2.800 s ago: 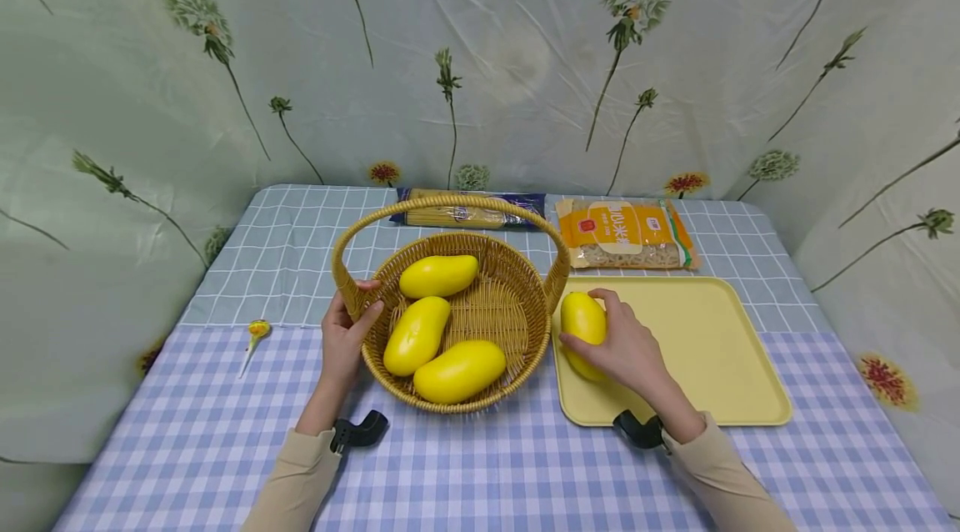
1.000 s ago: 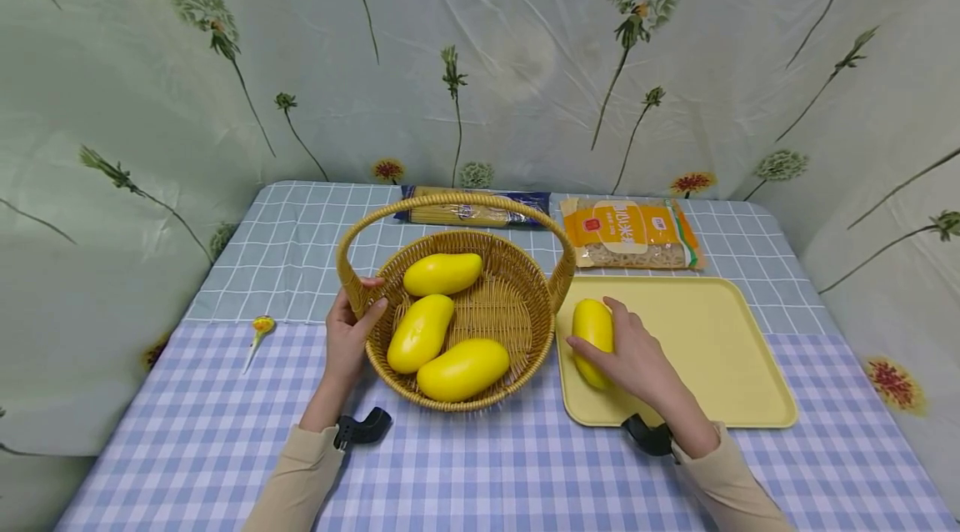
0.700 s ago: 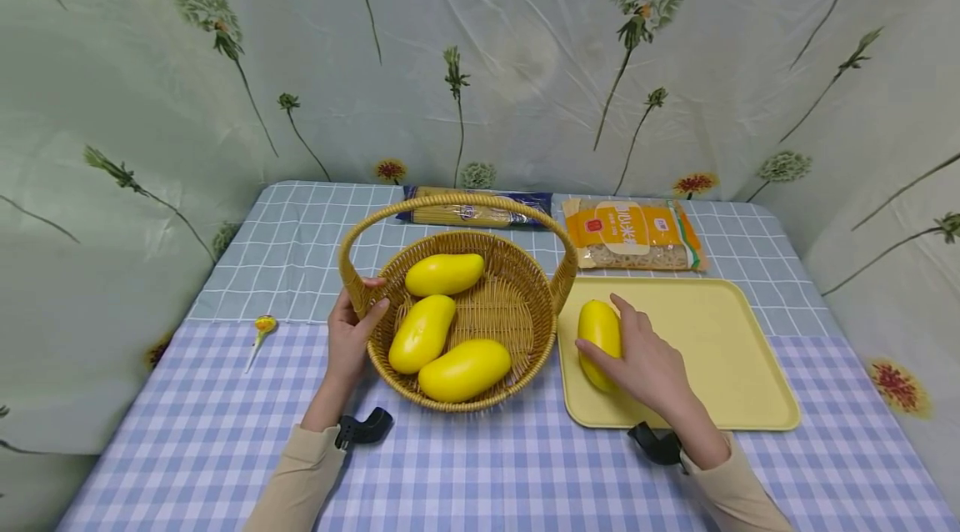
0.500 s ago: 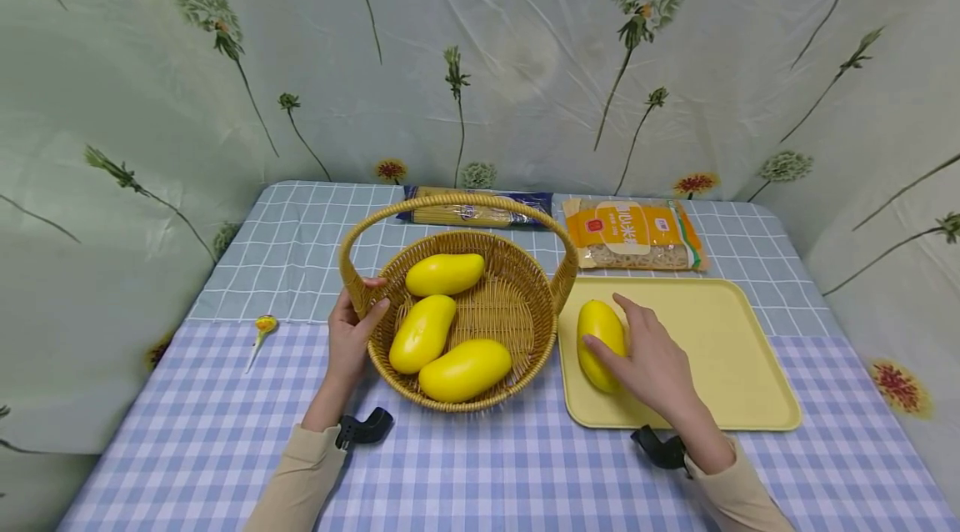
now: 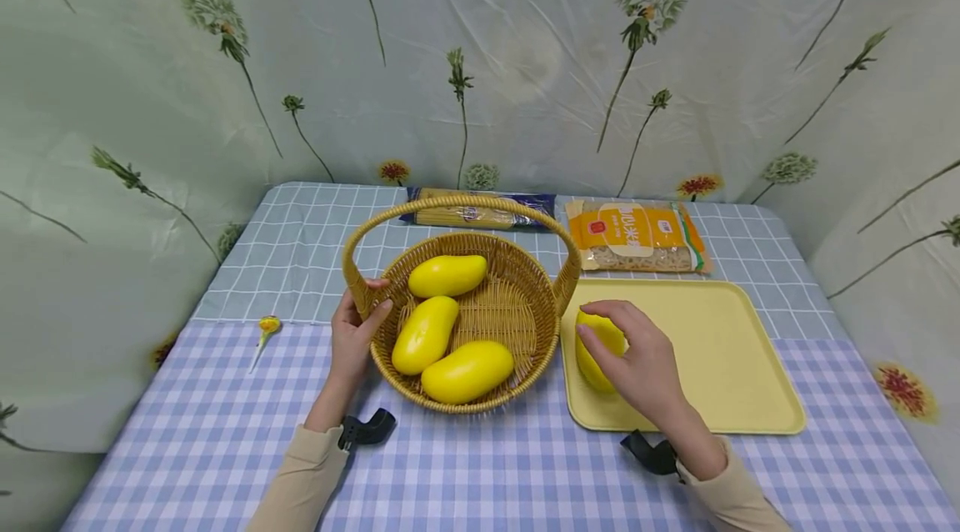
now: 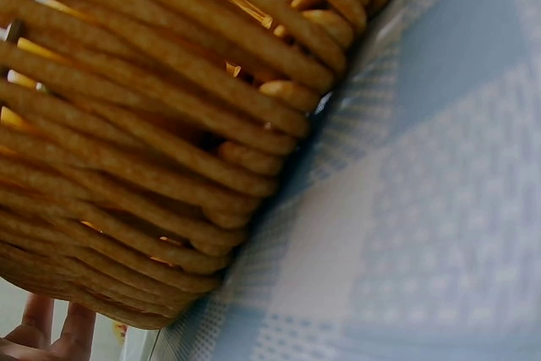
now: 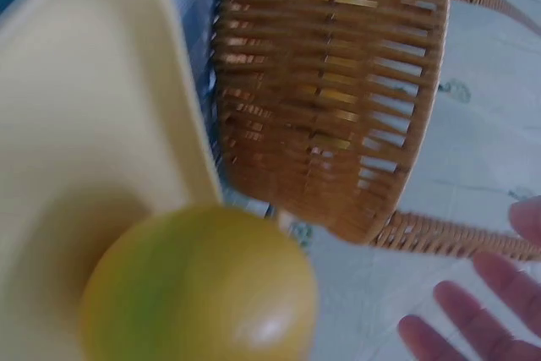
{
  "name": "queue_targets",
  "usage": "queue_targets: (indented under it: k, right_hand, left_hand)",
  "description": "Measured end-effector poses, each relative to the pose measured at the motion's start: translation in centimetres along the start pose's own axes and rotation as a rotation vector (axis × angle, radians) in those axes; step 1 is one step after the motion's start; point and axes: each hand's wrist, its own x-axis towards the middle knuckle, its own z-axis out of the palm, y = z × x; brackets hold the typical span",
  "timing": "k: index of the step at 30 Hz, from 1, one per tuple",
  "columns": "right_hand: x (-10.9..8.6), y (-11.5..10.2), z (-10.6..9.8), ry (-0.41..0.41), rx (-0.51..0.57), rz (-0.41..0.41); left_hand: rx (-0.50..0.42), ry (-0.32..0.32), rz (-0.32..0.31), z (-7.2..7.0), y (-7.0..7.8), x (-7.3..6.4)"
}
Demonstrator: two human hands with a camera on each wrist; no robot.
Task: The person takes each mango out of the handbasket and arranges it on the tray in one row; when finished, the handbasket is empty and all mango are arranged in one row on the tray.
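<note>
My left hand [image 5: 354,336] grips the wicker basket [image 5: 531,278] at the foot of its arched handle, thumb over the rim. Three yellow mangoes lie inside: one at the back [image 5: 447,275], one at the left [image 5: 425,335] and one at the front [image 5: 468,371]. A fourth mango [image 5: 592,361] lies on the left part of the yellow tray [image 5: 720,348]. Above it is my right hand [image 5: 648,357], fingers and thumb bent but spread apart. In the right wrist view its fingers [image 7: 473,314] are clear of this mango [image 7: 203,293]. The basket's side [image 6: 127,124] fills much of the left wrist view.
Behind the basket lies a pack of spaghetti [image 5: 480,218]. An orange food bag [image 5: 637,236] sits beyond the tray. Left of the basket is a lollipop [image 5: 267,325] on the checked cloth [image 5: 225,424]. A floral curtain [image 5: 525,57] hangs behind the table.
My right hand held the fourth mango near the tray's left edge, then let go and drew off rightward; now it is over the mango. My left hand stays on the basket.
</note>
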Motion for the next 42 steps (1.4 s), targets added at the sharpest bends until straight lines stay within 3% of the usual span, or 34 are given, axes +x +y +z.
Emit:
queue_targets:
  k: [5, 14, 27, 31, 42]
  right_hand:
    - [0.6, -1.0, 0.5, -0.022, 0.095, -0.067]
    - [2.4, -2.8, 2.1, -0.032, 0.149, -0.210]
    - [5.2, -5.9, 3.5, -0.188, 0.089, -0.304]
    - [6.3, -6.8, 3.5, -0.275, 0.050, -0.288]
    - [8.9, -7.8, 4.3, -0.682, -0.030, -0.167]
  left_hand:
    - [-0.001, 0.001, -0.002, 0.0, -0.2, 0.0]
    - [-0.010, 0.007, 0.000, 0.0, -0.1, 0.0]
    - [0.002, 0.007, -0.008, 0.1, -0.2, -0.2]
    - [0.011, 0.009, -0.006, 0.1, -0.1, -0.2]
    - [0.012, 0.006, 0.000, 0.0, -0.1, 0.0]
